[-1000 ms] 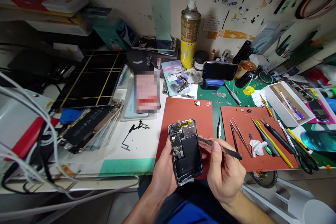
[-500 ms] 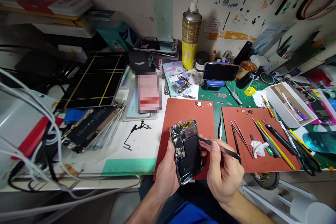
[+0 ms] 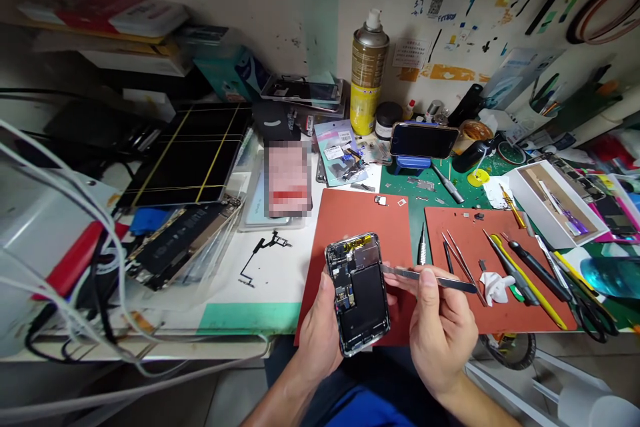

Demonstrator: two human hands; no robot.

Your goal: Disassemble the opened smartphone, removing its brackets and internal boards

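Item 1: opened phone (image 3: 371, 310), inner parts and black battery area exposed, screen off; held tilted above the near part of 1 red mat (image 3: 350, 213). All places below are relative to this opened phone.

Item 2: left hand (image 3: 320, 327), at its left side, gripping that edge with the thumb along the frame.

Item 3: right hand (image 3: 445, 330), at its right, thumb and fingers pinching 1 pair of metal tweezers (image 3: 450, 283). Tips at its upper right edge; contact cannot be told.

Item 4: worktop (image 3: 220, 283), extending to its left, right and far side; white at left, green at right.

Item 5: 1 black flex cable (image 3: 274, 239), to its left, lying flat.

Item 6: 1 silver-handled tool (image 3: 423, 250), to its upper right.

Item 7: second red mat (image 3: 493, 320), to its right, bearing hand tools, 1 pair of black-handled scissors (image 3: 595, 320) partly over the edge, and 1 crumpled white tissue (image 3: 497, 287).

Item 8: 1 spray can (image 3: 365, 90), yellow and brown, upright, well beyond it.

Item 9: 1 phone on a blue stand (image 3: 413, 163), beyond it to the right, screen dark.

Item 10: 1 white box (image 3: 583, 237), far to its right, holding slim tools.
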